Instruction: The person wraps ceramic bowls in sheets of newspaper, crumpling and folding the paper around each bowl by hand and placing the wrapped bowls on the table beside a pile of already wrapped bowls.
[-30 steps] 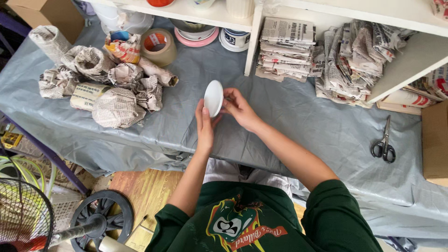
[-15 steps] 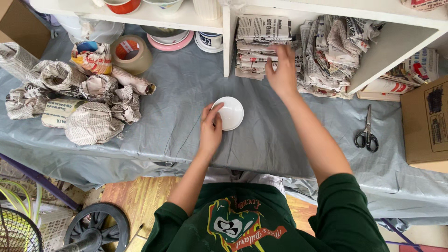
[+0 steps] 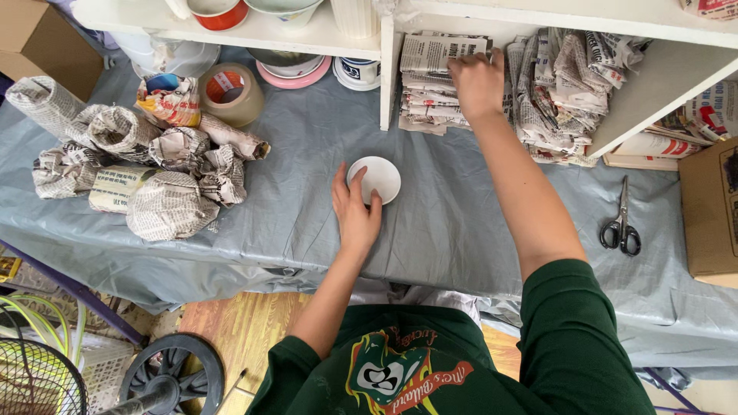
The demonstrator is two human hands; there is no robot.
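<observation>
- My left hand (image 3: 356, 217) lies flat on the grey cloth (image 3: 453, 230) that covers the table, fingers loosely spread, not gripping anything.
- The small white dish (image 3: 374, 179) sits face up on the cloth, right at my left fingertips; my index finger and thumb touch its near rim, with the thumb on the rim's right side.
- My right hand (image 3: 476, 83) is stretched well away from the left, up and to the right, palm down on the stack of folded newspapers (image 3: 438, 84) under the white shelf (image 3: 307, 34).
- My right fingers are curled over the top sheet at its far edge; I cannot tell whether they have pinched a sheet or only rest on it.
- Just right of my right hand is a second, looser heap of crumpled newspaper (image 3: 565, 84), packed into the same shelf space.
- Far to the left of my left hand lies a cluster of newspaper-wrapped bundles (image 3: 154, 177), touching one another.
- Beyond those bundles, up and left of my left fingers, stands a roll of brown packing tape (image 3: 231, 94), with a colourful crumpled packet (image 3: 169, 98) just beside it.
- Under the shelf edge, between the tape and my right hand, are a pink-rimmed bowl (image 3: 296, 71) and a white cup (image 3: 360, 73).
- Well off to the right of both hands, black-handled scissors (image 3: 621, 223) lie closed on the cloth, next to a cardboard box (image 3: 711, 207).
</observation>
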